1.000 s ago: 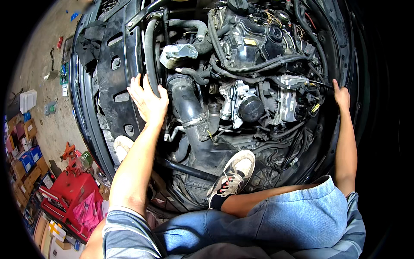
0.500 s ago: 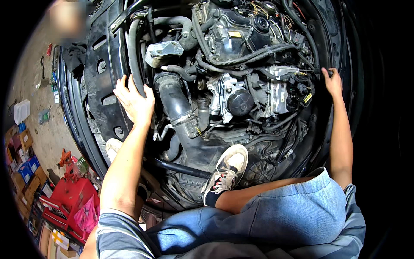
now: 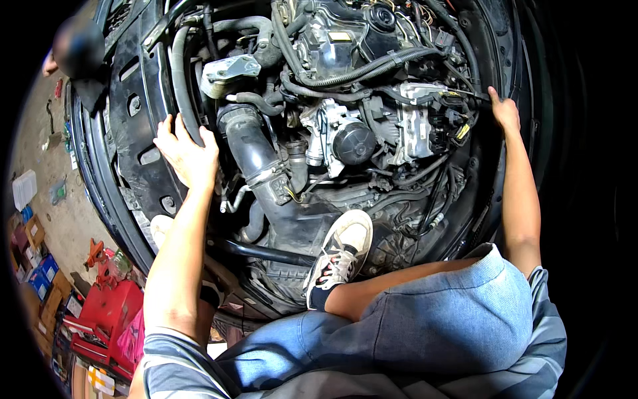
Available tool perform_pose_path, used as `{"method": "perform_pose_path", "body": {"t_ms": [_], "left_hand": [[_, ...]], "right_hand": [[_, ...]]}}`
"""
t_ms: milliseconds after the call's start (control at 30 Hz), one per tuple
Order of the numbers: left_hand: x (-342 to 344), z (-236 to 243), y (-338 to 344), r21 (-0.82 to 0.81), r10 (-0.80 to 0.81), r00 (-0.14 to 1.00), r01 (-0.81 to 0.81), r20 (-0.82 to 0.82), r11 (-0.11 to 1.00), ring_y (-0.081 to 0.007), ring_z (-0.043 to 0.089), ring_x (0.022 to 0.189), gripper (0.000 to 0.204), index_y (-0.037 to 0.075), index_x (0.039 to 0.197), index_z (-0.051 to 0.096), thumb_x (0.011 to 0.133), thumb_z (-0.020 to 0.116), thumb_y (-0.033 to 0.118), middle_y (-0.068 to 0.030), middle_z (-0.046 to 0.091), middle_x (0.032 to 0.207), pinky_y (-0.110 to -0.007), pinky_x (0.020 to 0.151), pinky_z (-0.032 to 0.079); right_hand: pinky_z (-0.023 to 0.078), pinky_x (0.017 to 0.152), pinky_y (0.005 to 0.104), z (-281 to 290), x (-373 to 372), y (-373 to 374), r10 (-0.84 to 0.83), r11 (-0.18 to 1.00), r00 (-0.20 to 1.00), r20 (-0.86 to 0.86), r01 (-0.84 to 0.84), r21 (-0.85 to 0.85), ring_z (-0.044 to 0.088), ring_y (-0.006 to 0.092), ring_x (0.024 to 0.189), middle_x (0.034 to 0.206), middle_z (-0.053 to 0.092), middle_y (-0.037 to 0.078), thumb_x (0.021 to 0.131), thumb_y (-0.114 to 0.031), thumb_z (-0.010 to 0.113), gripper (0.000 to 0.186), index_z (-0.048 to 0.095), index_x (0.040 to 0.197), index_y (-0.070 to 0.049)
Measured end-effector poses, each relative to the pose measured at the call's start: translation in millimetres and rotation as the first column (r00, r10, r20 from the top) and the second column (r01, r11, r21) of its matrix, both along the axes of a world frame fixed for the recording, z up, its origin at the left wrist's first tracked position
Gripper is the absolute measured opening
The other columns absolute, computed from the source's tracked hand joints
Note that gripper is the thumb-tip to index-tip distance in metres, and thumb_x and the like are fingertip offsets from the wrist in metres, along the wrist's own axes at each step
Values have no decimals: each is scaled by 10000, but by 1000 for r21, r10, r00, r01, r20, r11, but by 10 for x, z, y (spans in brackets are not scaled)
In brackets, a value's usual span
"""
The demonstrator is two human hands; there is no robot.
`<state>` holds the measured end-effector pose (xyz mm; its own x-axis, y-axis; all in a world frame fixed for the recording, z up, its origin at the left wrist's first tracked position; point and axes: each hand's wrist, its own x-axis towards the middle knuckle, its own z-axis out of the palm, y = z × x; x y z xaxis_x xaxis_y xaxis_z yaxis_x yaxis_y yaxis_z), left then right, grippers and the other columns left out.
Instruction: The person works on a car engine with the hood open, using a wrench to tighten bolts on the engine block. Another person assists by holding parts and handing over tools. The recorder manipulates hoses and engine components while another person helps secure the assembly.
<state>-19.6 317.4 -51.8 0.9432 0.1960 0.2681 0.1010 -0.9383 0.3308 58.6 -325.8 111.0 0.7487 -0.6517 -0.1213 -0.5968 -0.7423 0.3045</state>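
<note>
I am over a car engine bay, my shoe [image 3: 342,246] resting inside. My left hand [image 3: 188,149] lies with fingers spread and open on the black front panel [image 3: 136,113] beside a grey hose [image 3: 181,73]. At the bay's right side my right hand [image 3: 504,110] is closed on a dark tool handle [image 3: 495,98]; its thin shaft reaches left toward a silver engine part [image 3: 415,133], the tip unclear among cables. A black round housing [image 3: 352,145] sits between my hands, right of a wide black intake pipe [image 3: 249,143].
At upper left, a person [image 3: 80,50] is beyond the car's front, face blurred. On the concrete floor [image 3: 50,166] at left are a red toolbox [image 3: 106,316], orange stands [image 3: 100,256] and several boxes [image 3: 36,276]. A black bar [image 3: 266,253] crosses near my shoe.
The engine bay has shifted up and left in the picture. A person has appeared at upper left. My hands stay in about the same places on the car.
</note>
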Motion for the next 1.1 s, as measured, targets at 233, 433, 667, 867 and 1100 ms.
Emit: {"method": "perform_pose_path", "body": {"t_ms": [233,433,667,867,1100], "left_hand": [[10,-55,4,22,-18,1000,17,25,1000,-376,371,1323,531,20,1279,534,819,622,270,-171,455,1348,-552,1135,226],[-75,-31,102,49,4,1000,-5,9,999,-369,369,1328,531,23,1280,536,818,621,271,-166,456,1350,-547,1135,226],[24,-95,17,26,-7,999,6,44,1000,-358,373,1326,529,31,1273,541,812,626,274,-157,471,1337,-542,1136,229],[-35,-22,98,107,-13,999,8,43,994,-381,399,1260,495,14,1231,564,800,645,243,-177,476,1306,-488,1091,309],[-20,27,93,81,-21,999,19,29,997,-362,408,1255,500,13,1238,562,803,640,248,-170,477,1317,-486,1088,314]], "right_hand": [[449,946,463,15,-26,-154,-10,997,999,36,7,80,585,418,1112,1117,634,285,803,-660,611,732,624,1189,-37],[470,908,461,90,-101,340,575,816,818,-26,-571,95,596,413,1084,1120,632,275,907,-508,575,589,531,1218,-9],[488,692,390,-27,235,-197,-237,926,969,72,204,317,632,253,735,753,671,138,793,-624,641,746,652,865,118],[519,775,425,337,175,510,773,543,346,-532,-794,273,646,391,889,983,676,228,882,-540,593,573,654,991,20],[241,436,286,131,364,171,-380,628,795,-473,597,499,308,129,447,687,562,3,883,-520,583,373,626,860,-150]]}}
